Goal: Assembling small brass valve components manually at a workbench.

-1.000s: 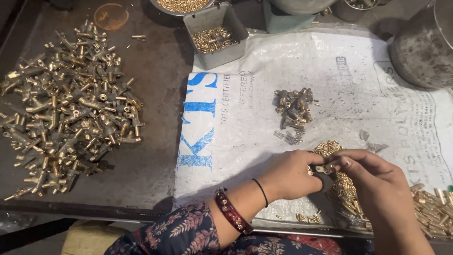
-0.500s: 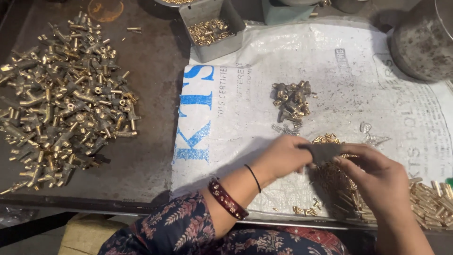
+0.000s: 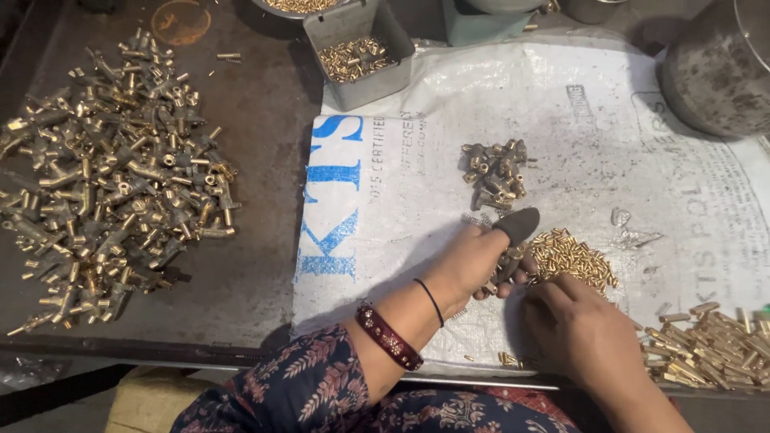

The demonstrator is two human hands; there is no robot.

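Fingers of the left hand (image 3: 473, 265) curl tight around a small brass piece (image 3: 507, 265), with the dark-covered thumb (image 3: 517, 224) raised above it. The piece sits just under that thumb and is mostly hidden by the curled fingers, so its shape cannot be told. The right hand (image 3: 581, 333) lies just beside the left, its fingers bent and narrow, tips down on the white sack sheet (image 3: 417, 200); whether they pinch anything cannot be told.

Just past the fingertips of both hands lies a small heap of short brass pins (image 3: 573, 256), touching or nearly touching the right hand's fingers. Farther beyond the left thumb sits a little cluster of brass fittings (image 3: 493, 172). To the outer side of the right hand, near the sheet's edge, is a pile of longer brass rods (image 3: 710, 349). A few loose brass bits (image 3: 507, 358) lie on the sheet between the two wrists.

Well away from the left hand, on the dark metal table (image 3: 257, 265), spreads a large pile of T-shaped brass parts (image 3: 112, 176). Far beyond the fingers stands a grey square tin (image 3: 361, 60) with small brass pieces inside, and a round metal pot (image 3: 718, 72) sits at the far corner. The left wrist wears a dark red bangle (image 3: 389, 337) and a thin black band (image 3: 431, 301), above a flowered sleeve (image 3: 297, 389).
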